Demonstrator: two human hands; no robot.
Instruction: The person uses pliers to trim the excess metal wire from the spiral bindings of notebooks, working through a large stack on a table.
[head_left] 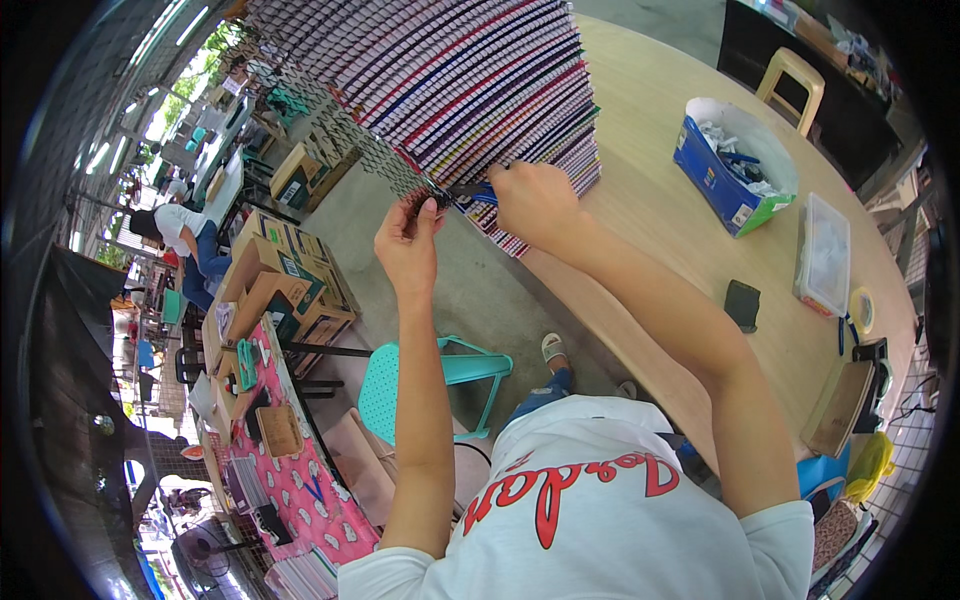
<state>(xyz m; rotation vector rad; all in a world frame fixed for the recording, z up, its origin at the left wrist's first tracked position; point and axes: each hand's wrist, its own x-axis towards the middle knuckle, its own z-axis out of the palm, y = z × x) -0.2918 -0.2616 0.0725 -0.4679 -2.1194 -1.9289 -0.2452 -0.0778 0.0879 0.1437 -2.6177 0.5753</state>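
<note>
A tall stack of spiral-bound notebooks (470, 90) rises at the edge of the pale table, its white coils crossed by red, blue and purple lines. Loose coil ends (375, 155) stick out from its left side. My right hand (540, 205) is closed around blue-handled pliers (484, 193), their dark jaws pointing left at the stack's lower corner. Just left of the jaws, my left hand (408, 245) is closed, thumb and fingers pinching a dark coil end (432, 198). My fingers partly hide the coil end and the pliers' grips.
On the round table (640, 210) stand a blue box of scraps (735, 170), a clear plastic container (824, 255), a dark block (741, 305) and a tape roll (862, 310). A turquoise stool (395, 390) and cardboard boxes (275, 285) are at left. Farther off, a person (185, 230) bends over.
</note>
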